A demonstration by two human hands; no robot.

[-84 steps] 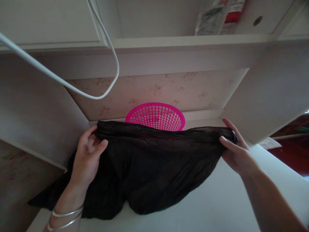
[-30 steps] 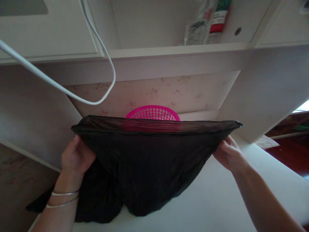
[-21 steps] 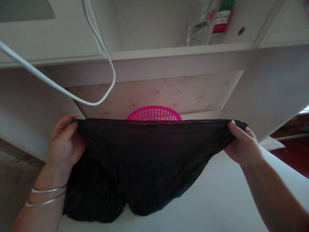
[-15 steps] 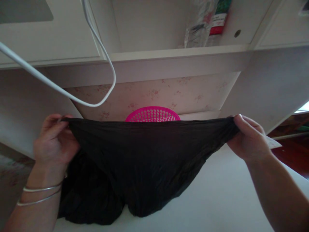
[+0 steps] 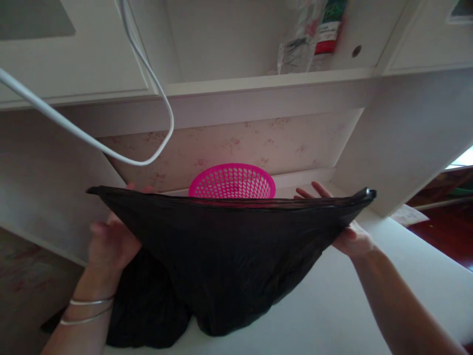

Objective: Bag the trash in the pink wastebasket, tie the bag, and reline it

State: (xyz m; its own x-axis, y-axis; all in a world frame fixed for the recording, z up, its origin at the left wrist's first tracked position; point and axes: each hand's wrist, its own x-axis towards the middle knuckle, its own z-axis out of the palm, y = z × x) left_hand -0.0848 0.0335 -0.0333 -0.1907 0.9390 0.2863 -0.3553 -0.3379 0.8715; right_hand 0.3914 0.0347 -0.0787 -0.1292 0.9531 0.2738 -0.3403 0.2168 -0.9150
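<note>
A black plastic bag (image 5: 236, 251) is spread wide in front of me, its top edge nearly level and its lower part bunched to the left. My left hand (image 5: 114, 241) is at the bag's left side, fingers stretched behind it and thumb apart. At the right side, my right hand (image 5: 347, 236) also has its fingers extended behind the plastic, several tips showing above the edge. Both hands touch or nearly touch the bag, partly hidden by it. Beyond the top edge stands a pink perforated basket (image 5: 232, 180), its lower part covered from view.
A white cable (image 5: 144, 161) loops down at the upper left. Above, an open shelf (image 5: 229, 44) holds a clear plastic package (image 5: 295, 52) and a red-and-green package (image 5: 328, 29). White side panels flank the white tabletop (image 5: 318, 315). A paper (image 5: 408, 215) lies at the right.
Both hands have released the bag's top corners and moved inward behind it, with fingers opened. The top edge has dropped slightly, and more of the pink basket shows.
</note>
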